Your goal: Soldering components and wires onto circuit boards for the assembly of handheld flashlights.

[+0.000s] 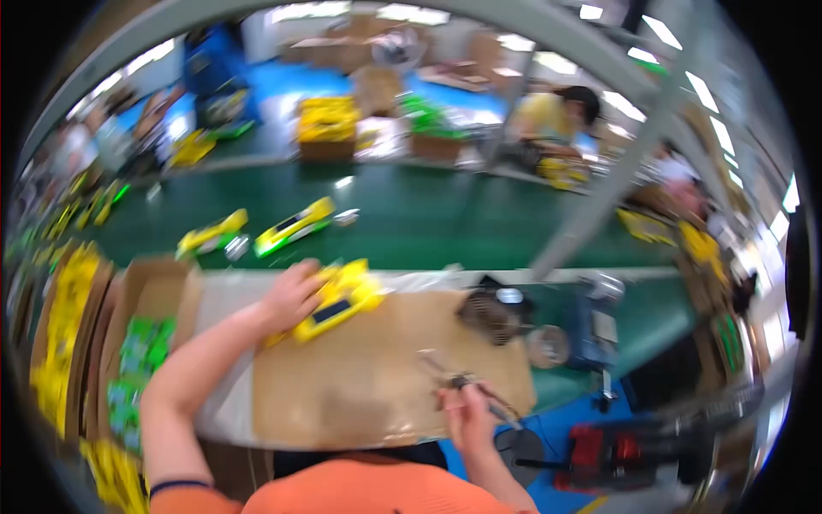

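Observation:
My left hand (291,300) reaches across the board and has its fingers closed on the left side of a yellow plastic casing (338,308) with a dark rectangular window. Another yellow piece seems to lie against it, though blur hides where one ends. Lower right, my right hand (467,415) is closed around a slim, stick-like tool (488,396), which slants over the board's right part; motion smears it, so its exact kind does not show. Under both hands lies a brown board (342,385).
Left stand cardboard boxes with green parts (141,343) and yellow parts (68,317). Yellow-green units (295,227) lie on the green conveyor belt (428,206). At right are a dark device (492,310), a roll (548,346) and a blue machine (591,330). A person (552,120) sits across the belt.

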`<state>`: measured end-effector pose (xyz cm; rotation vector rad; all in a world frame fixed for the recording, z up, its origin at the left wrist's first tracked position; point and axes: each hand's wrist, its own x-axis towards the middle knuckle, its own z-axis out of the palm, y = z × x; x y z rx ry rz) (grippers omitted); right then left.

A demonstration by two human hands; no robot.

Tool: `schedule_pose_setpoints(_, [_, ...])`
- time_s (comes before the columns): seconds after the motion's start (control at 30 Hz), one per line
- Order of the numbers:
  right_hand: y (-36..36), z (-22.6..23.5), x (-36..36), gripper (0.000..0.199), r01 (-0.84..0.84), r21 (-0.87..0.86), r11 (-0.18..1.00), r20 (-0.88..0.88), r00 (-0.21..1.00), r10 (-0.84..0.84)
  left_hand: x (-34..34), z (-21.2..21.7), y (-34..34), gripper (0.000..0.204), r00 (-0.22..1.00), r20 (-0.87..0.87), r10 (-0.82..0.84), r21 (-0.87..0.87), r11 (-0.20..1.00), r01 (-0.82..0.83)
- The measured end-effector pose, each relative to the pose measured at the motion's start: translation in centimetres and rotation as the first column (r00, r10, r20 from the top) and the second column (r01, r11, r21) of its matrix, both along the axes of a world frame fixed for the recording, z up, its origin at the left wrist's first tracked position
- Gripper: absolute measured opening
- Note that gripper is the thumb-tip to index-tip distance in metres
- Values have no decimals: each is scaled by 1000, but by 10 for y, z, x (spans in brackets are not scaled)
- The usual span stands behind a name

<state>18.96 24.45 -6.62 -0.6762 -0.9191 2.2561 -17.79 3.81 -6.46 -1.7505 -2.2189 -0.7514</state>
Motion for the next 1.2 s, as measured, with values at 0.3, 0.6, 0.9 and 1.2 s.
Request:
schedule_pose_setpoints(0.3, [-6,5,18,11,38,31,999,-235,972,-30,86,88,2,31,967,-222,-127,-213,974,79])
schedule_pose_setpoints(0.6, [5,11,0,12,11,86,996,-221,975,9,141,79,-21,42,931,-365,-24,-201,978,-54])
schedule_pose_setpoints(0.9, [-1,7,14,11,-12,58,998,-203,979,23,169,71,-35,33,995,42,96,-142,986,-89])
schedule_pose_setpoints(1.2, [3,2,6,9,-7,74,997,-142,990,17,194,40,-52,47,963,-107,247,-46,966,-253])
